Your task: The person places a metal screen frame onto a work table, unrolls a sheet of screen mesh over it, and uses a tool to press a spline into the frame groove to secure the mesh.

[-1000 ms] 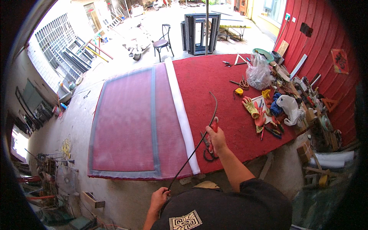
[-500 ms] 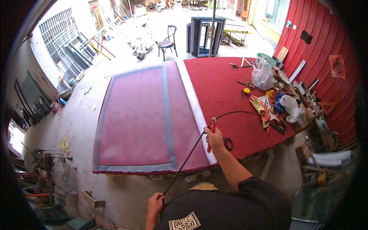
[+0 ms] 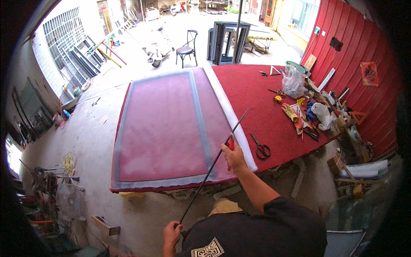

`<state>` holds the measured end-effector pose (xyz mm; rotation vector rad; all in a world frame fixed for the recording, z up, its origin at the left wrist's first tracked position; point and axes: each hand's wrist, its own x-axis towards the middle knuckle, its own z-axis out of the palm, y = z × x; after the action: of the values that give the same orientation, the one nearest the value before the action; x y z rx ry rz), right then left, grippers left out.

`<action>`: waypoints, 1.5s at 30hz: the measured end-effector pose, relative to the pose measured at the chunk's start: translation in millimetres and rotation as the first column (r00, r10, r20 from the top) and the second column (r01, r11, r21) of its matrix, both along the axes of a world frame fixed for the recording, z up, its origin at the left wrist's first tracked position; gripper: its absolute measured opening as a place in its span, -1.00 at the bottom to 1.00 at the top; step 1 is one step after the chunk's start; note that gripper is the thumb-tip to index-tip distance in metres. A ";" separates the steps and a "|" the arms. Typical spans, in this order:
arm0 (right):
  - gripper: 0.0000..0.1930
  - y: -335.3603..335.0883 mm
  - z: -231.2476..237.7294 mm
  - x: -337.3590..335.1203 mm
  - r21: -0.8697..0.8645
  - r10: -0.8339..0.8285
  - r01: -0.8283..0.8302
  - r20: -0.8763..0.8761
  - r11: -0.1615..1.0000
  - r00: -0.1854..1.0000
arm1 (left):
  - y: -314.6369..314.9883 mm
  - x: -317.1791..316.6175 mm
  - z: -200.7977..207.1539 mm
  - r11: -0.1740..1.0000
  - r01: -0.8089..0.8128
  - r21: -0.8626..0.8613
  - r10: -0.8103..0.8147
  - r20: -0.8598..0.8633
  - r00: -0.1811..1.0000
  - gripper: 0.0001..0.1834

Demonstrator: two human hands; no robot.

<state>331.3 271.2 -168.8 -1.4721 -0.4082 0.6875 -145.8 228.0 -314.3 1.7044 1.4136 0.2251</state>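
Note:
My left hand (image 3: 172,232), low at the front near my shirt, is closed round the lower part of a thin black cord (image 3: 201,187). The cord runs taut up to my right hand (image 3: 234,156) and its free end sticks out past it. A red-handled tool (image 3: 231,143) is gripped in my right hand; its head is too small to make out. Both hands are over the near side of a red-covered table (image 3: 239,88). On it lies a translucent mesh sheet (image 3: 162,124) over a grey frame (image 3: 199,111), with a white rolled edge (image 3: 224,109) along its right.
Black-handled scissors (image 3: 261,149) lie right of my right hand. Farther right are rubber gloves (image 3: 290,112), a yellow tape measure (image 3: 278,99), plastic bags (image 3: 294,81) and clutter along a red wall (image 3: 359,47). A chair (image 3: 186,49) and dark frames (image 3: 227,43) stand beyond the table.
The cord's far end has swung in from the right and is now shorter past my right hand, uncovering the scissors. Both hands have shifted slightly left, and the right one lower.

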 end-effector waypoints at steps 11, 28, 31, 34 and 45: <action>-0.78 56.1 -5.5 26.1 0.051 -0.061 0.064 -0.054 0.997 0.997 | 35.3 8.5 45.8 0.998 -0.033 -0.058 0.023 -0.168 0.986 -0.71; -0.77 130.5 -20.2 -35.0 -0.027 -0.030 0.035 0.169 0.999 0.985 | 112.6 -62.1 40.6 0.992 -0.118 -0.044 0.113 -0.108 0.988 -0.77; -0.77 130.3 -9.1 -70.6 0.023 -0.079 0.076 0.136 0.997 0.988 | 144.2 -105.3 16.8 0.995 -0.094 -0.043 0.091 -0.070 0.993 -0.77; -0.78 136.8 0.5 -113.9 -0.034 -0.085 0.089 0.094 0.995 0.992 | 165.8 -153.9 2.4 0.996 -0.085 -0.042 0.082 -0.067 0.994 -0.74; -0.78 138.2 -15.1 -174.1 -0.076 -0.354 0.385 0.260 0.920 0.898 | 232.6 -193.3 51.2 0.897 0.421 -0.135 -0.434 -0.077 0.898 -0.68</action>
<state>157.2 409.4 -183.9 -1.7029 -0.2598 0.2308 -339.1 460.7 -263.1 1.9019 1.0621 -0.1913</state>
